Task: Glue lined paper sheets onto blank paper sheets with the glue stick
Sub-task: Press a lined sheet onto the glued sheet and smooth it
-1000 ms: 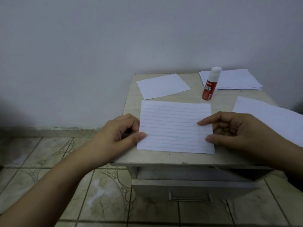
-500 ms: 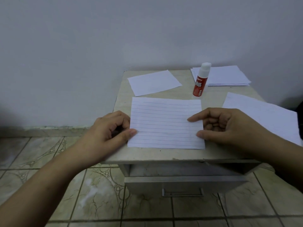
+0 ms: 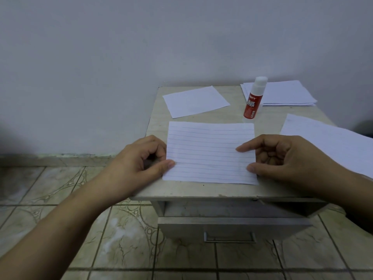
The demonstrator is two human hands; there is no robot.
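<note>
A lined paper sheet [image 3: 210, 152] lies flat at the front of the small counter [image 3: 232, 118], its long edges running side to side. The left hand [image 3: 139, 160] rests at the sheet's left edge, fingers curled loosely and the thumb pressing on the paper near its lower left corner. The right hand [image 3: 282, 156] sits at the right edge, also half curled, with the forefinger tip and the thumb both laid on the sheet; neither hand lifts it off the counter. Just behind the sheet's right corner stands the glue stick [image 3: 254, 98], upright, red body with a white cap, labelled "GLUE STICK". A blank paper sheet [image 3: 194, 101] lies at the back left, a stack of sheets [image 3: 286, 93] behind the glue stick, and another sheet [image 3: 331, 138] overhangs the right side. A drawer [image 3: 232, 227] below stands open over a tiled floor [image 3: 60, 188].
</note>
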